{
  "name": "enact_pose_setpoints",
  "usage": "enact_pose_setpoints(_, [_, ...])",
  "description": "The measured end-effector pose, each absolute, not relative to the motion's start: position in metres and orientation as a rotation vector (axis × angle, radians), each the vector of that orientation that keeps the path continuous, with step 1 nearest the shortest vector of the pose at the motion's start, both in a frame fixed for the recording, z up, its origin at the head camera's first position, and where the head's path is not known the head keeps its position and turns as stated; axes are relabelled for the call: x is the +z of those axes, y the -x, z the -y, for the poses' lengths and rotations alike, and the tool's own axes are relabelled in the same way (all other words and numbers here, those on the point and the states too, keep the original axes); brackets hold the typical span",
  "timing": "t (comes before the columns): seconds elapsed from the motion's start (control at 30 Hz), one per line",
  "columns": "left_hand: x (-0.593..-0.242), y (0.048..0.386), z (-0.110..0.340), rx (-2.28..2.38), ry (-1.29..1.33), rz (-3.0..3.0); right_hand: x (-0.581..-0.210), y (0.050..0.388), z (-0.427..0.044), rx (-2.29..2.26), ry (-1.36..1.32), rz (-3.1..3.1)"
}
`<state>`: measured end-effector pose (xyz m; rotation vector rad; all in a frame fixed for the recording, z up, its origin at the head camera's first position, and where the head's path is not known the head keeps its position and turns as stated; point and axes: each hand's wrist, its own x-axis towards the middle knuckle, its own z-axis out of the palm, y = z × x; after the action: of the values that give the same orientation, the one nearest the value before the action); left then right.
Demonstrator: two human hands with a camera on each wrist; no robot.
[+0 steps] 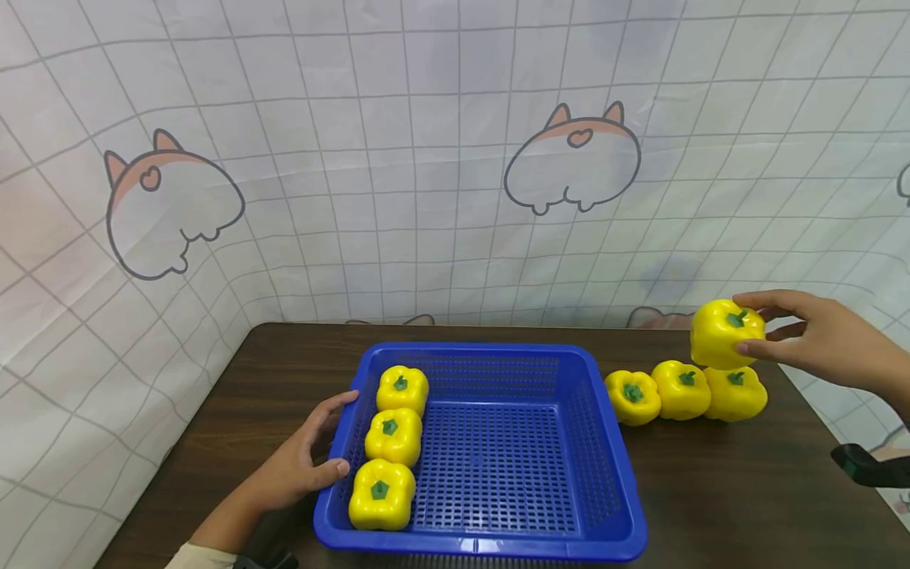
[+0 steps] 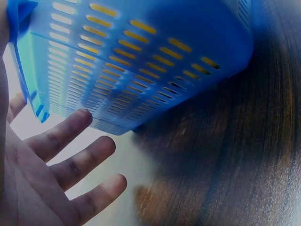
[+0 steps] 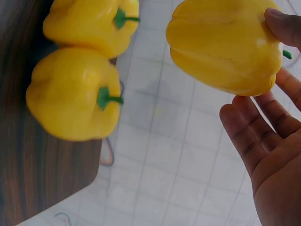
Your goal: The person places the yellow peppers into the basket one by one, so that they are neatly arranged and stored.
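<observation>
A blue perforated basket (image 1: 476,545) holds three yellow peppers in a column along its left side, the nearest one (image 1: 381,495) by the front corner. My left hand (image 1: 287,466) touches the basket's left rim with thumb and fingertips; in the left wrist view several fingers (image 2: 89,157) spread beside its wall (image 2: 155,52). My right hand (image 1: 817,336) pinches a yellow pepper (image 1: 720,333) between thumb and fingers, raised above the right end of a row of three peppers (image 1: 682,390). The right wrist view shows the held pepper (image 3: 225,44) clear of two others, one of them lower (image 3: 73,94).
The dark wooden table (image 1: 725,490) extends around the basket, its back edge near a white grid-patterned cloth (image 1: 441,158) with cartoon animals. The row of peppers stands close to the basket's right rim. A black strap (image 1: 870,466) is at the right wrist.
</observation>
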<state>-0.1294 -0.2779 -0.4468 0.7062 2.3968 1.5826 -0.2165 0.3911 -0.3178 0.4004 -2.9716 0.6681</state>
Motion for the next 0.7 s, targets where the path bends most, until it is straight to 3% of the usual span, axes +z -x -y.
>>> enact_pose_setpoints(0.7, [-0.446, 0.129, 0.277, 1.593, -0.702, -2.389, -0.308, 0.220, -0.342, 0.867, -0.607, 2.982])
